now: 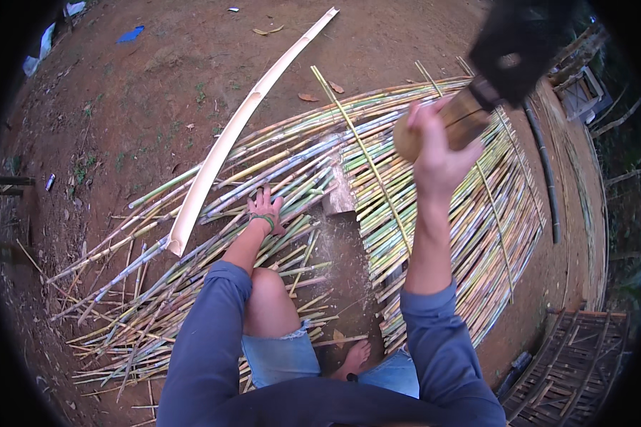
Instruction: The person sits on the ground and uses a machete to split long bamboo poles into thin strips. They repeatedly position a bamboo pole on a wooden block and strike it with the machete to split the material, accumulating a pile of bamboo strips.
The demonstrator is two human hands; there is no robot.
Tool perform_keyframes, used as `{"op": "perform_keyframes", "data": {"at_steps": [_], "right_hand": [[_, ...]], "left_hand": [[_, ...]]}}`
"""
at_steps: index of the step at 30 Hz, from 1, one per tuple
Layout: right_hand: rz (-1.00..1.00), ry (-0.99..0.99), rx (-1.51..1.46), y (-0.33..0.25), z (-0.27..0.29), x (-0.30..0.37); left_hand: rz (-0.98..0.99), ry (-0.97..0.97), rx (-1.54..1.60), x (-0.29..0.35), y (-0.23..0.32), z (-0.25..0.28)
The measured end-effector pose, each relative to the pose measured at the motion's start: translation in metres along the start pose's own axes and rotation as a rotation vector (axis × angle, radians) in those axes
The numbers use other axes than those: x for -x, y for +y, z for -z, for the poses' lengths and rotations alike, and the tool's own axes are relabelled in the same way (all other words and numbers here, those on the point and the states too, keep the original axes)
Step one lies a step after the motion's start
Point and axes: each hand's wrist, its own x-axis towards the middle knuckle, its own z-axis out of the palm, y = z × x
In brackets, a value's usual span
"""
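Note:
My left hand (266, 211) rests over the cane stalks (292, 181) on the left, with its fingers on one side of a stalk and its thumb on the other. A green band circles that wrist. Raised over the stalks on the right, my right hand (440, 158) is wrapped round the thick wooden handle of a cleaver. The dark, wide blade of the cleaver (523, 53) has a hole in it and points up and away. Between the hands lies a wooden block (340, 193) with stalks across its far part.
A split bamboo trough (228, 135) lies across the left stalks. Long poles (363, 149) cross the row of canes on the right. Loose cut pieces (128, 349) cover the ground at lower left. A slatted bamboo rack (573, 366) stands at lower right. My bare foot (356, 356) is close by.

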Motion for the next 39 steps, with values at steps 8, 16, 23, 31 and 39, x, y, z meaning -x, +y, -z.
{"op": "perform_keyframes", "data": {"at_steps": [8, 16, 23, 31, 39], "right_hand": [[-1.051, -0.581, 0.832, 0.169, 0.124, 0.313], [-0.973, -0.183, 0.676, 0.054, 0.125, 0.236], [0.129, -0.017, -0.097, -0.013, 0.014, -0.019], [-0.866, -0.462, 0.848, 0.163, 0.139, 0.314], [-1.056, -0.252, 0.641, 0.009, 0.101, 0.188]], "left_hand": [[0.061, -0.094, 0.138, -0.007, -0.013, -0.026], [0.007, 0.05, 0.17, -0.006, 0.006, -0.029], [0.03, 0.119, 0.171, 0.004, -0.004, -0.035], [0.028, 0.079, 0.101, 0.004, -0.002, -0.027], [0.03, 0.284, 0.182, 0.018, 0.008, -0.033]]}}
